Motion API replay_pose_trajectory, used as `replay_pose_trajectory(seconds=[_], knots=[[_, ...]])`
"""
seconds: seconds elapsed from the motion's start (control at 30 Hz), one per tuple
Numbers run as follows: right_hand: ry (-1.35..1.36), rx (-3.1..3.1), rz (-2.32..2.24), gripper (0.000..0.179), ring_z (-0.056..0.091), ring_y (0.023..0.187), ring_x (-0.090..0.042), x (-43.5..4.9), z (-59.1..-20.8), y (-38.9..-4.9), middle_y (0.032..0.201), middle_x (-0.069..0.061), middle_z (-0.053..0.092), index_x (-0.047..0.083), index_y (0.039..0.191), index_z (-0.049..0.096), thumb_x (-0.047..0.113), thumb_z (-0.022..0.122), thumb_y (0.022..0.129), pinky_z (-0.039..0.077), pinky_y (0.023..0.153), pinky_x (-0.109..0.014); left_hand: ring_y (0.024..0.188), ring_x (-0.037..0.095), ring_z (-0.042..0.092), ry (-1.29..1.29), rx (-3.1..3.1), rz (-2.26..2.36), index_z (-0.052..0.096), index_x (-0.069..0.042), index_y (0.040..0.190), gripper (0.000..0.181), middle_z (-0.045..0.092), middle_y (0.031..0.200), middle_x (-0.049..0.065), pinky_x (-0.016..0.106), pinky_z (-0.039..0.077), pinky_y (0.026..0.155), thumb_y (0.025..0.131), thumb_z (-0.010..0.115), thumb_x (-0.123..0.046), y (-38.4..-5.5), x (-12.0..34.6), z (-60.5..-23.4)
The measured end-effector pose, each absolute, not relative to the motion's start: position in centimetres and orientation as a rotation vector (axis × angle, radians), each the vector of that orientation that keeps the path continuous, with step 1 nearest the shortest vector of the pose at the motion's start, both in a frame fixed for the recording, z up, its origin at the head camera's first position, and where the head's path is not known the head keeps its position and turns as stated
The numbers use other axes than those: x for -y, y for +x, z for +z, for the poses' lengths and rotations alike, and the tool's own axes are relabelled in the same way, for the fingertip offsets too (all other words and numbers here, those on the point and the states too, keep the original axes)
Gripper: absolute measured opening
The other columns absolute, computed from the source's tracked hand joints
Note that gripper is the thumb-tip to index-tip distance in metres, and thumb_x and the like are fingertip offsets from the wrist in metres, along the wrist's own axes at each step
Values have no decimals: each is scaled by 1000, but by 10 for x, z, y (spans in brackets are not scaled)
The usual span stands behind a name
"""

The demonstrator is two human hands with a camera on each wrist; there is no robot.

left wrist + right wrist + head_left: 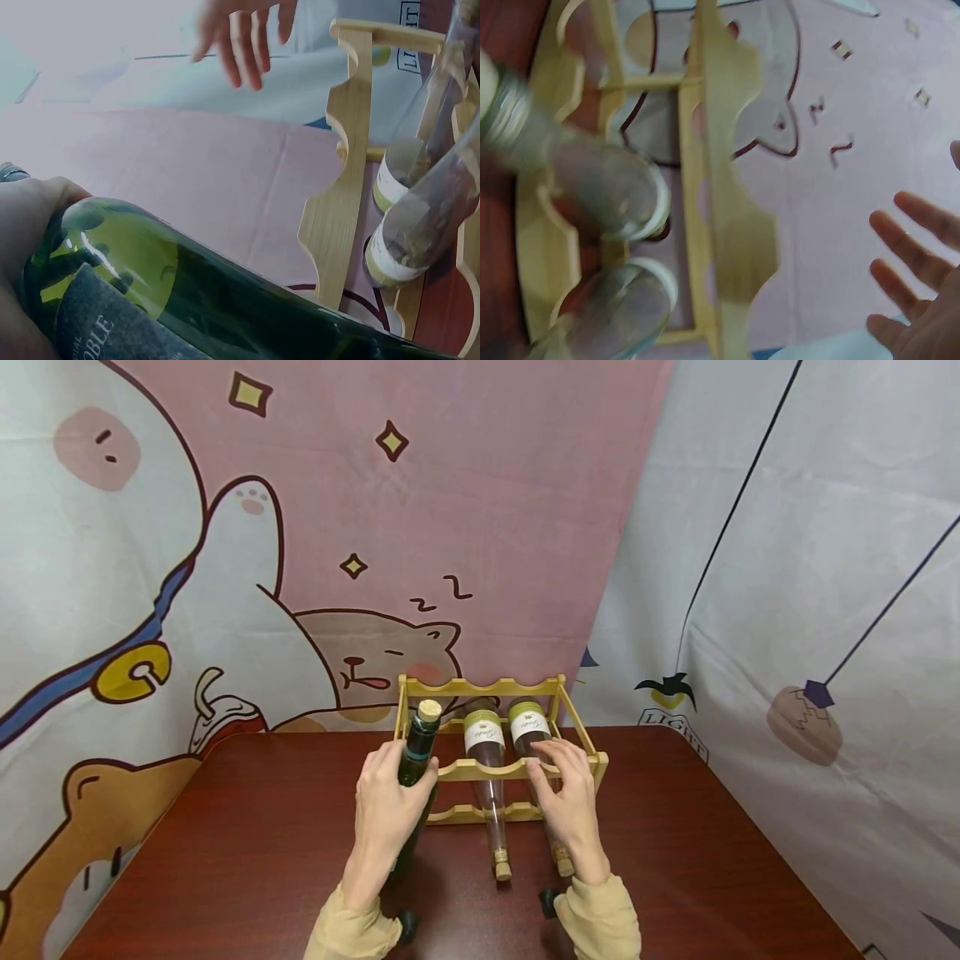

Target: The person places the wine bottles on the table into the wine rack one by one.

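Observation:
My left hand (386,797) grips a dark green wine bottle (417,758) by its upper part, cork end up and leaning, at the left end of a light wooden wine rack (468,770). In the left wrist view the bottle's (225,289) green glass and dark label show. My right hand (566,789) is near the rack's front rail on the right, with nothing in its grasp; its fingers look relaxed and spread in the right wrist view (922,281). Two clear corked bottles, a middle one (483,735) and a right one (528,720), lie slanting in the rack, necks toward me.
The rack stands on a dark red-brown table (262,827), near its back edge. Behind it hangs a cloth printed with cartoon animals (525,527). Dark wrist-worn pieces show at both cuffs.

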State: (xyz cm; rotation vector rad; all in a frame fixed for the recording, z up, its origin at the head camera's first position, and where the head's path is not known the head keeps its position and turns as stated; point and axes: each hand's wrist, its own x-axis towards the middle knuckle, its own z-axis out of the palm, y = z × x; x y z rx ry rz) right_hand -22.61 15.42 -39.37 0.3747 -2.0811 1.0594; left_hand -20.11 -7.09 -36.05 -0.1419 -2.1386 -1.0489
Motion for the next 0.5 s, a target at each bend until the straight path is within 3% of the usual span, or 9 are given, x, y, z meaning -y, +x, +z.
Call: replay_pose_trajectory(seconds=[0.3, 0.5], knots=[[419, 2053, 1170, 29, 56, 112, -23, -136, -374, -207, 114, -9, 67, 7, 111, 67, 15, 68, 84, 40, 94, -28, 85, 27, 60, -215, 2135, -983, 67, -6, 93, 27, 68, 92, 10, 44, 50, 69, 73, 77, -21, -194, 57, -361], [460, 2046, 1262, 31, 57, 112, -19, -128, -368, -199, 113, -3, 67, 10, 115, 65, 12, 67, 84, 39, 96, -26, 84, 25, 59, -269, 2160, -949, 66, -8, 94, 27, 67, 93, 7, 42, 50, 68, 74, 77, -22, -188, 45, -362]])
